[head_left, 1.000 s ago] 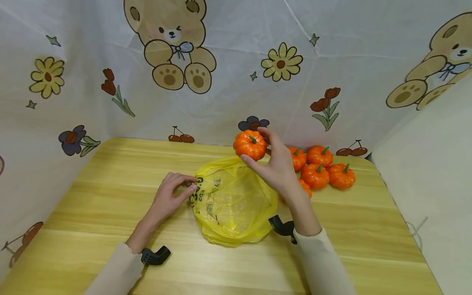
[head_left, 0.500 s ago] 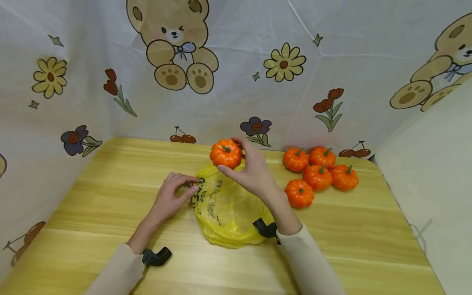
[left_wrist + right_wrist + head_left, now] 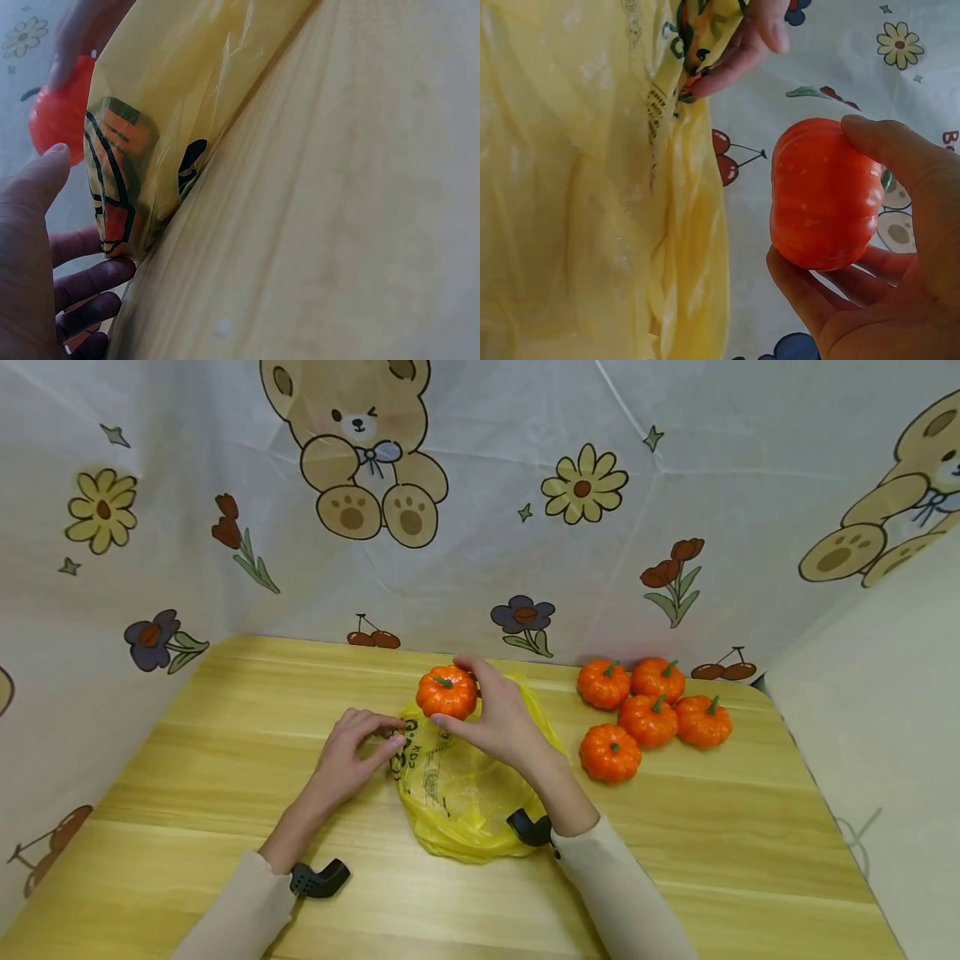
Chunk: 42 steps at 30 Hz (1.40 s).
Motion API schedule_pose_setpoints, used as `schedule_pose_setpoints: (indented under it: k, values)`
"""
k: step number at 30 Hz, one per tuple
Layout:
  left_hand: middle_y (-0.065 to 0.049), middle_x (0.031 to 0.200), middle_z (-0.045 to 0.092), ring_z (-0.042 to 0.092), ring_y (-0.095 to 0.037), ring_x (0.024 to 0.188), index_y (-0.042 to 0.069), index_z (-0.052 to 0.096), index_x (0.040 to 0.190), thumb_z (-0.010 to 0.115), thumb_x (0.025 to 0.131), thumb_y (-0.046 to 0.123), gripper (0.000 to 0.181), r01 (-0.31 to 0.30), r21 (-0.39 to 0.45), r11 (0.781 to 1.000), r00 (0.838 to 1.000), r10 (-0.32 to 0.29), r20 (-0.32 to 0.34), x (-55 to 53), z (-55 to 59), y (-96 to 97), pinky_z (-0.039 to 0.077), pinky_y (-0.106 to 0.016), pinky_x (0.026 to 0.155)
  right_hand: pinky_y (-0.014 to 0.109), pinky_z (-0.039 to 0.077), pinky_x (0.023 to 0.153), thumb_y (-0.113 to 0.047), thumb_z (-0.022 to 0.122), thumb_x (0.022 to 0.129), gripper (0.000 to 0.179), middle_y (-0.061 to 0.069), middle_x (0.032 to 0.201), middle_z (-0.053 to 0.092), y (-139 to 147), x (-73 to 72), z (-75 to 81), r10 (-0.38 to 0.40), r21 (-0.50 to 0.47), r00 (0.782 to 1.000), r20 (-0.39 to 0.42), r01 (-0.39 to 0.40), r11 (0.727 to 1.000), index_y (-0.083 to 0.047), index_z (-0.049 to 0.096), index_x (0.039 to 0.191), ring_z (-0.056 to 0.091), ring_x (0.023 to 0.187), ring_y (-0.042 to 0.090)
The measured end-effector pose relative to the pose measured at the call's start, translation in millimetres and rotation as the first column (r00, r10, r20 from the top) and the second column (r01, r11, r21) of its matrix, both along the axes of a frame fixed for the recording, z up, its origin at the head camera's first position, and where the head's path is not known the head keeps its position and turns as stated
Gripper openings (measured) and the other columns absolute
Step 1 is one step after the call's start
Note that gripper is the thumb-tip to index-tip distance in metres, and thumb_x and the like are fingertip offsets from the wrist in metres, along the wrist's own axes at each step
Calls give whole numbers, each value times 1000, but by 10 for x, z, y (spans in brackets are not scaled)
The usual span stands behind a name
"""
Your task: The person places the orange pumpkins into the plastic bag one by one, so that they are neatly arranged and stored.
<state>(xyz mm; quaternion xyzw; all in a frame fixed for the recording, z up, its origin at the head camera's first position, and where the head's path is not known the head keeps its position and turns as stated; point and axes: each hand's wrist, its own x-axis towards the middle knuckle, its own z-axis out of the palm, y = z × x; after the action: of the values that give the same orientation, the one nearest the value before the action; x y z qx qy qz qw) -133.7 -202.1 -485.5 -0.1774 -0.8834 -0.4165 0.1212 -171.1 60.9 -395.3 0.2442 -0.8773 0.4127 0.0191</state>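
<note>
My right hand (image 3: 498,718) grips a small orange toy pumpkin (image 3: 444,693) between thumb and fingers, its green stem showing. The pumpkin is held over the rear left part of an opened yellow plastic bag (image 3: 480,785) with black print. In the right wrist view the pumpkin (image 3: 825,195) is seen from its side, beside the bag (image 3: 570,187). My left hand (image 3: 352,756) is at the bag's left edge. In the left wrist view, fingertips (image 3: 105,274) touch the outside of the bag, while the thumb (image 3: 41,176) stands apart from it.
Several more orange pumpkins (image 3: 648,721) sit grouped on the wooden table (image 3: 750,827), right of the bag. A white cloth (image 3: 465,568) printed with bears and flowers hangs behind the table. Black camera mounts (image 3: 318,878) are on both wrists.
My right hand has carried the pumpkin leftward and lower, from the bag's back right side to its rear left. The left hand has stayed at the bag's edge.
</note>
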Motion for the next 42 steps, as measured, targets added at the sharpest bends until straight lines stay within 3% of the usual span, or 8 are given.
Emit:
schedule_pose_setpoints:
  k: [5,25,32,42]
  values:
    - [3,105,74,53,-16,100,15,78,119,76,98,25,23,-1,-5,1000,1000,1,-8,-8,6,-1,39,-37,88,40,58,99,-37,88,87,81,8,143,61,-6,-29,-80,-14,23,1000,20,13,1000,-10,48,152,67,119,24]
    - [1,108,75,53,-17,102,15,78,119,76,99,27,23,-3,2,1000,1000,3,11,12,29,10,39,-39,89,48,51,109,-35,91,84,83,14,145,60,-116,-53,-393,59,140,994,93,-72,988,-8,49,150,61,130,32]
    - [2,108,75,53,-17,101,16,78,118,76,99,27,23,-3,4,1000,1000,3,5,6,14,6,39,-38,89,49,49,112,-41,89,86,88,14,151,56,-106,-34,-392,62,186,992,109,-82,979,-10,45,155,57,135,33]
    - [2,108,74,53,-17,102,17,78,117,76,98,28,22,-5,2,1000,1000,5,3,19,8,4,39,-39,89,50,45,116,-50,84,88,88,12,156,53,-67,45,-264,36,230,997,72,-52,972,-11,45,156,54,141,33]
